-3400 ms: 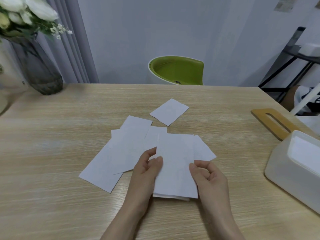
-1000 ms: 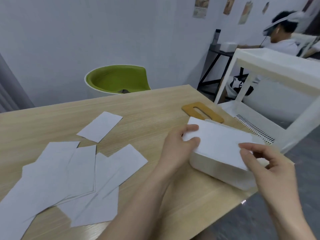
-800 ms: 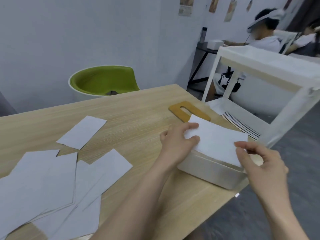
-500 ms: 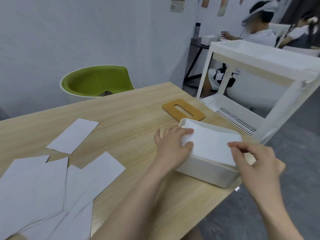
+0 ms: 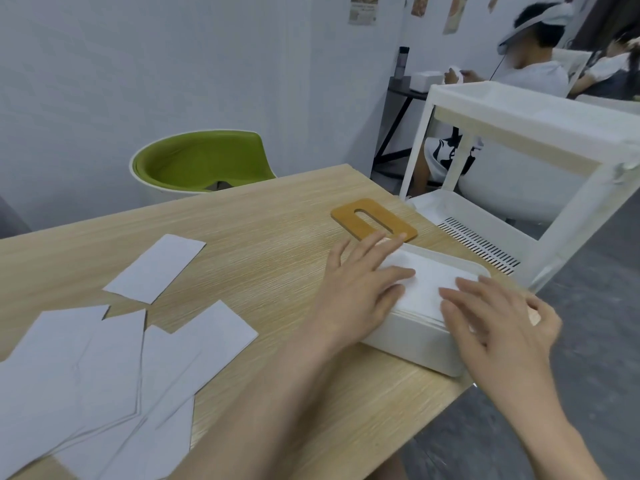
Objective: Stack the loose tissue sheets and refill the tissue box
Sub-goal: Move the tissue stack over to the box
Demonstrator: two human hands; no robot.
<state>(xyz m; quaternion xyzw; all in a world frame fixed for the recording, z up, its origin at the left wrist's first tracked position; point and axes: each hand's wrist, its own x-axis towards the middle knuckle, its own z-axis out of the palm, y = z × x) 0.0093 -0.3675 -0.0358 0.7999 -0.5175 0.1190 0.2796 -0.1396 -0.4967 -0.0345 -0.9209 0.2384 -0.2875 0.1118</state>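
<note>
Tissue stack (image 5: 426, 282) in white box (image 5: 415, 337), left hand (image 5: 360, 289) and right hand (image 5: 498, 317) flat, fingers pressing it

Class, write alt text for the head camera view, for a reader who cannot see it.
Both hands, left hand and right hand, press flat on a stack of tissues in an open white tissue box at the wooden table's edge. Loose tissue sheets lie to the left; the wooden slotted lid lies beyond the box.

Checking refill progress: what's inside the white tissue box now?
A stack of white tissue sheets fills the tissue box, pressed by left hand and right hand. Stack depth is hidden.
</note>
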